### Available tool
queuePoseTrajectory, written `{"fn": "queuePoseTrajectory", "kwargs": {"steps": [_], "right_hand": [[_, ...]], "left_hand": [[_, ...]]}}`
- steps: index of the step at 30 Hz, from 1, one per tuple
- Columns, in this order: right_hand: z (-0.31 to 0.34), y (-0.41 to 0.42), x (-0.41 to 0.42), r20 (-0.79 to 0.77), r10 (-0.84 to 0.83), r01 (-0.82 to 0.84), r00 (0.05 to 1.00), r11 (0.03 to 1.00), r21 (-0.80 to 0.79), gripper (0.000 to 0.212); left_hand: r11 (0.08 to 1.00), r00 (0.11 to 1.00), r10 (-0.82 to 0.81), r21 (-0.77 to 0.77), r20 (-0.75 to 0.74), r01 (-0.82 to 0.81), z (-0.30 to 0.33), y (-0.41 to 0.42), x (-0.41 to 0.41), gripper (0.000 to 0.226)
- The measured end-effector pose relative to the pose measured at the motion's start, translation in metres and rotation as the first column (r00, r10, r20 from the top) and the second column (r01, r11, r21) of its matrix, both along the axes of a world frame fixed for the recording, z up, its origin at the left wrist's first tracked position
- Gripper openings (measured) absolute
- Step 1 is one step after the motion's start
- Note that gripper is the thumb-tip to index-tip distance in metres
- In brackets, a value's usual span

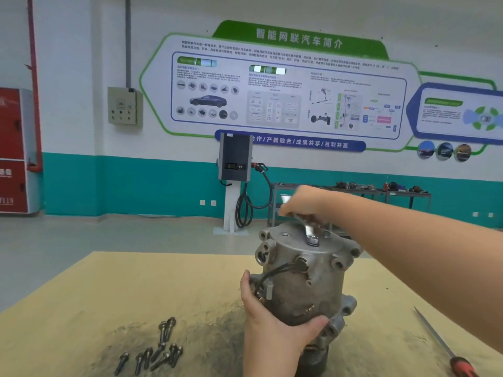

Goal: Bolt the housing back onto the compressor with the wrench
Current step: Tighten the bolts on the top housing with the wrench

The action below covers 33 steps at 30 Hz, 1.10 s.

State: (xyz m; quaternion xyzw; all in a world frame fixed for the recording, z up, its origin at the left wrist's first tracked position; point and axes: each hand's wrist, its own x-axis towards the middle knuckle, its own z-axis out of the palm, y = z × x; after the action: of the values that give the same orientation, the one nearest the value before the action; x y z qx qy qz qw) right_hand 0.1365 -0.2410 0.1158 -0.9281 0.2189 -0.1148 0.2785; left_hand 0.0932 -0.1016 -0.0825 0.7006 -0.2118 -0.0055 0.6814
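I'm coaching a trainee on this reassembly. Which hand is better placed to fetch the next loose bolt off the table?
Probably the left hand: the loose bolts lie on its side, while the right hand grips the wrench seated on the housing. It must release the compressor.

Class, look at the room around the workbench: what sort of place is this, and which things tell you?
Probably an automotive training workshop: a wall poster showing a car and diagrams, an EV charging post, and a compressor standing on the bench.
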Motion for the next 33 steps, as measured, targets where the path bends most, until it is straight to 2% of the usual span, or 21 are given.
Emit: {"fn": "queuePoseTrajectory", "kwargs": {"steps": [1, 2, 4, 7, 9, 10, 12, 14, 15, 16, 17, 19, 21, 23, 25, 27, 28, 30, 31, 32, 33], "right_hand": [[-0.003, -0.015, -0.009, 0.04, -0.075, 0.064, 0.996, 0.968, 0.244, 0.015], [-0.006, -0.027, -0.021, 0.06, -0.136, 0.093, 0.989, 0.88, 0.466, 0.01], [-0.012, -0.044, -0.049, 0.104, -0.19, 0.046, 0.976, 0.654, 0.755, 0.007], [-0.025, -0.051, -0.098, 0.274, -0.246, -0.168, 0.93, 0.379, 0.91, 0.013], [-0.04, -0.046, -0.131, 0.436, -0.297, -0.341, 0.849, 0.323, 0.883, 0.016], [-0.049, -0.039, -0.147, 0.521, -0.308, -0.408, 0.796, 0.361, 0.838, 0.015], [-0.067, -0.019, -0.172, 0.7, -0.247, -0.475, 0.67, 0.581, 0.661, 0.01], [-0.081, 0.01, -0.188, 0.829, -0.02, -0.395, 0.559, 0.873, 0.287, 0.007], [-0.082, 0.025, -0.192, 0.841, 0.137, -0.313, 0.523, 0.949, 0.04, 0.007], [-0.081, 0.04, -0.191, 0.802, 0.308, -0.272, 0.512, 0.944, -0.188, 0.006], [-0.077, 0.054, -0.186, 0.715, 0.465, -0.278, 0.522, 0.886, -0.372, 0.006], [-0.061, 0.08, -0.165, 0.488, 0.652, -0.329, 0.581, 0.736, -0.592, 0.013], [-0.042, 0.104, -0.128, 0.243, 0.663, -0.318, 0.709, 0.607, -0.728, 0.016], [-0.025, 0.119, -0.084, 0.028, 0.535, -0.289, 0.844, 0.5, -0.817, 0.016], [-0.007, 0.119, -0.042, -0.126, 0.374, -0.31, 0.919, 0.487, -0.816, 0.016], [0.011, 0.101, -0.012, -0.232, 0.251, -0.338, 0.94, 0.588, -0.735, 0.02], [0.018, 0.088, -0.002, -0.271, 0.205, -0.336, 0.94, 0.681, -0.651, 0.023], [0.027, 0.056, 0.006, -0.28, 0.158, -0.254, 0.947, 0.901, -0.352, 0.024], [0.028, 0.039, 0.006, -0.248, 0.118, -0.166, 0.961, 0.969, -0.181, 0.021], [0.026, 0.023, 0.002, -0.212, 0.054, -0.058, 0.976, 0.998, -0.013, 0.019], [0.023, 0.007, -0.003, -0.164, -0.012, 0.042, 0.986, 0.983, 0.18, 0.02]], "left_hand": [[1.0, 1.0, -0.014, -0.004, -0.004, 0.014, 0.0, 0.001, 0.0, 0.147], [1.0, 1.0, -0.023, -0.004, -0.009, 0.023, 0.0, 0.001, -0.001, 0.147], [1.0, 1.0, -0.028, -0.002, -0.015, 0.028, 0.001, 0.002, -0.001, 0.147], [1.0, 1.0, -0.017, -0.002, -0.002, 0.017, 0.002, 0.002, -0.003, 0.145], [1.0, 1.0, -0.007, -0.01, 0.016, 0.007, 0.001, 0.002, -0.004, 0.141], [1.0, 1.0, -0.001, -0.018, 0.028, 0.001, 0.001, 0.002, -0.004, 0.139], [0.999, 0.999, 0.008, -0.04, 0.047, -0.006, 0.0, 0.002, -0.005, 0.137], [0.999, 0.999, 0.024, -0.043, 0.044, -0.022, -0.001, 0.001, -0.005, 0.137], [0.998, 0.998, 0.042, -0.038, 0.036, -0.04, -0.002, 0.0, -0.005, 0.139], [0.998, 0.997, 0.065, -0.028, 0.029, -0.064, -0.003, -0.001, -0.004, 0.14], [0.996, 0.996, 0.085, -0.016, 0.025, -0.085, -0.004, -0.003, -0.003, 0.142], [0.994, 0.994, 0.107, 0.007, 0.029, -0.107, -0.005, -0.006, 0.001, 0.144], [0.994, 0.994, 0.112, -0.003, 0.013, -0.112, -0.003, -0.01, 0.005, 0.143], [0.995, 0.995, 0.097, -0.014, -0.04, -0.097, -0.003, -0.011, 0.007, 0.141], [0.996, 0.995, 0.084, -0.039, -0.051, -0.086, -0.005, -0.011, 0.008, 0.138], [0.995, 0.997, 0.07, -0.066, -0.034, -0.072, -0.007, -0.011, 0.007, 0.138], [0.995, 0.998, 0.064, -0.07, -0.026, -0.066, -0.008, -0.011, 0.007, 0.139], [0.996, 0.998, 0.055, -0.068, -0.022, -0.056, -0.008, -0.01, 0.006, 0.141], [0.996, 0.999, 0.049, -0.068, -0.023, -0.051, -0.008, -0.01, 0.007, 0.143], [0.997, 0.999, 0.042, -0.069, -0.025, -0.043, -0.007, -0.01, 0.007, 0.146], [0.997, 0.999, 0.035, -0.073, -0.028, -0.037, -0.007, -0.01, 0.008, 0.149]]}}
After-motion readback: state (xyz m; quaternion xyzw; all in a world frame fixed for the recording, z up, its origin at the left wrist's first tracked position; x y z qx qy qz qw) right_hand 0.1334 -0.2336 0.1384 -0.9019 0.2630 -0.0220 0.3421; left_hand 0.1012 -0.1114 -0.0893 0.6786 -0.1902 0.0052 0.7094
